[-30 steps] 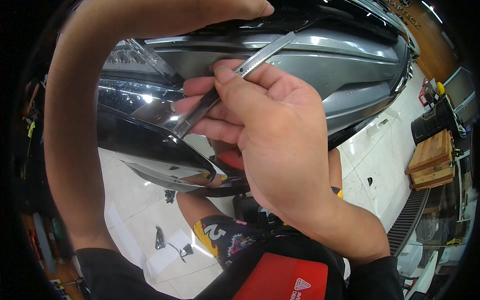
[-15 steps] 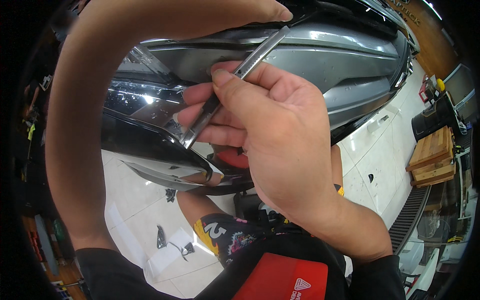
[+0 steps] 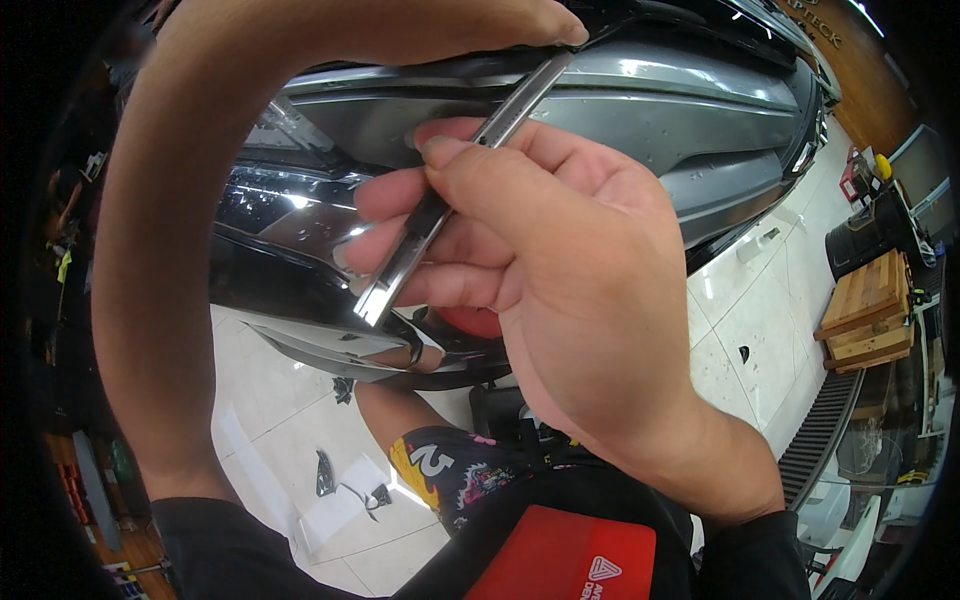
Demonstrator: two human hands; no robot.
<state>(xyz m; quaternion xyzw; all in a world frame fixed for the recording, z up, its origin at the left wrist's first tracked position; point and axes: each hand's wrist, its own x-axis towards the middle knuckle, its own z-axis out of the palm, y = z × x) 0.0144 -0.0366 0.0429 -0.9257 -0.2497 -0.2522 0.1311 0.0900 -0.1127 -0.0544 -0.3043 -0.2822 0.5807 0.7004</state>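
My right hand [image 3: 590,250] is closed round a slim silver utility knife [image 3: 428,212], with the thumb and index finger pinching its middle. The knife lies slanted, its upper end against a dark seam on the car's bodywork and its lower end sticking out past my fingers. My left hand [image 3: 540,22] reaches across the top of the view, its thumb tip at the same seam, just above the knife's upper end. The rest of its fingers cannot be made out. A grey car panel [image 3: 690,110], dotted with small droplets, runs behind both hands.
Glossy black bodywork [image 3: 270,275] lies left of the knife. On the tiled floor [image 3: 730,310] are dark scraps [image 3: 325,472] and a white sheet [image 3: 345,510]. A clear bottle [image 3: 757,246] lies beyond the car, near stacked wooden boxes [image 3: 865,305] at the right.
My right hand has shifted slightly, and the knife's lower end has swung a little downward. Its upper end stays at the seam. My left thumb has hardly moved.
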